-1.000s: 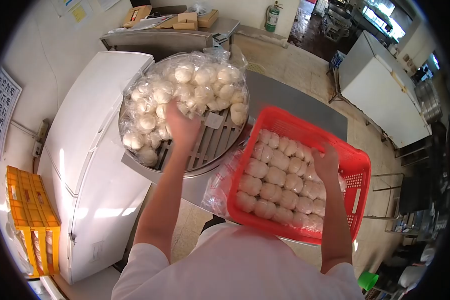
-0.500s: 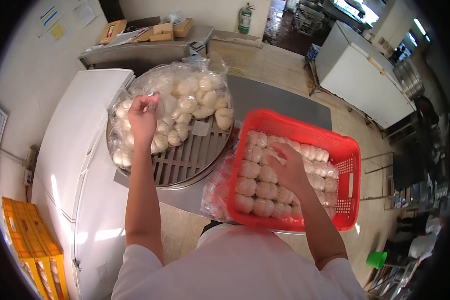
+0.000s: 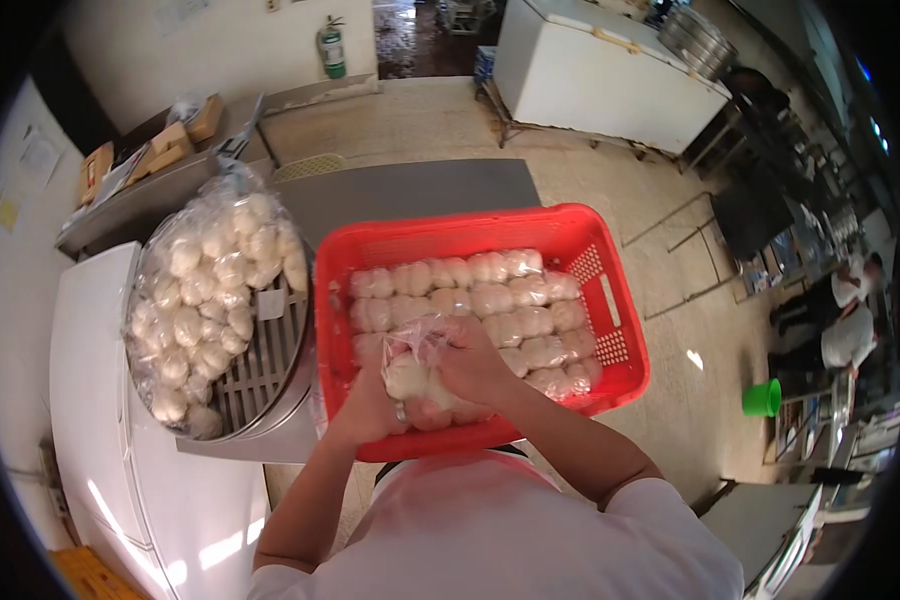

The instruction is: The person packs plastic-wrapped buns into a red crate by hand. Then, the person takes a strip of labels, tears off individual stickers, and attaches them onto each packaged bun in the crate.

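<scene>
Over the near part of a red plastic basket (image 3: 470, 217), both my hands are on a clear plastic bag of white buns (image 3: 407, 377). My left hand (image 3: 372, 408) is wrapped round the bag's left side and underside. My right hand (image 3: 473, 365) is closed on the gathered plastic at its top right. Rows of bagged buns (image 3: 490, 300) lie in the basket, and my hands hide some of the near ones. To the left, a large clear bag of loose buns (image 3: 200, 310) rests on a round slatted metal steamer tray (image 3: 270, 350), beside a small white paper (image 3: 270, 304).
The basket and steamer stand on a grey table (image 3: 420, 185). A white appliance (image 3: 90, 370) is at the left. Cardboard boxes (image 3: 165, 148) sit on a back ledge. Farther off are a white chest freezer (image 3: 610, 85), a green bucket (image 3: 761, 398) and people (image 3: 848, 335) at the right.
My left hand has come from the large bag of buns across to the basket. My right hand, open above the basket before, now grips the small bag. The view has turned right.
</scene>
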Motion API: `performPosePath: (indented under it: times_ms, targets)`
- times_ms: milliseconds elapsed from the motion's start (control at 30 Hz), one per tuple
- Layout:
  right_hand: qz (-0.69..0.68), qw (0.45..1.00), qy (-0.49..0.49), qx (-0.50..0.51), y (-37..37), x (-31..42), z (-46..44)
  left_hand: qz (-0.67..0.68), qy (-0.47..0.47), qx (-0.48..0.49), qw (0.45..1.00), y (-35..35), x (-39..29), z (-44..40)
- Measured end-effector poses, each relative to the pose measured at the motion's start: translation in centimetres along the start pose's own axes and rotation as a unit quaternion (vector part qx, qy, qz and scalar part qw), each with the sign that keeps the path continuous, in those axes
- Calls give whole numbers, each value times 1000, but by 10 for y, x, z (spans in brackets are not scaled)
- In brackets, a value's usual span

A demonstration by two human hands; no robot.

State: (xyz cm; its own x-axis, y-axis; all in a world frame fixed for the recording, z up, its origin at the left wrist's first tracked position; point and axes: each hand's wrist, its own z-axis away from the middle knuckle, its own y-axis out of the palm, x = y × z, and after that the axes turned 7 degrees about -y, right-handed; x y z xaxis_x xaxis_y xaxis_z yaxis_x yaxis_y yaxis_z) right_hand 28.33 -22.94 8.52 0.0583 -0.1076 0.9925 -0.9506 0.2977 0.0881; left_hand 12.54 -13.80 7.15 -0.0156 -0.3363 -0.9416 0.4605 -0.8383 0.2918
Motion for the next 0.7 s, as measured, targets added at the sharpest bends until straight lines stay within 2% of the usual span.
performPosePath:
  times_ms: [33,100,133,200,233,333,433,467,533,567,600,667,700]
  targets:
    - [17,1000,-7,-4,-12,0,6,-6,-43,-10,999,11,3,-5]
    - [168,976,-135,-16,-34,3,20,-15,-130,-29,991,34,6,-14]
    - [245,949,-196,-21,-45,7,27,83,-157,-70,982,54,12,-22]
    - [362,896,-259,-5,-54,26,49,194,-227,-68,952,74,17,-35]
    - [417,863,-286,6,-59,32,59,209,-271,-26,939,75,17,-40]
    - [481,863,-154,16,-96,32,83,231,-368,122,892,79,24,-67]
    - [474,880,-27,-22,-143,41,85,141,-354,212,900,100,34,-117]
    - [504,856,-87,-69,-163,28,81,95,-334,230,909,112,33,-134]
    - [554,818,-128,-78,-185,38,64,88,-301,172,934,148,11,-165]
    - [578,798,-151,-82,-197,43,52,79,-309,202,926,148,15,-187]
    - [595,794,-97,-77,-212,46,41,71,-319,232,916,145,26,-209]
    - [622,780,10,-67,-242,52,18,-92,-266,167,945,133,34,-254]
    - [646,761,23,-58,-254,54,6,-175,-235,134,947,129,42,-271]
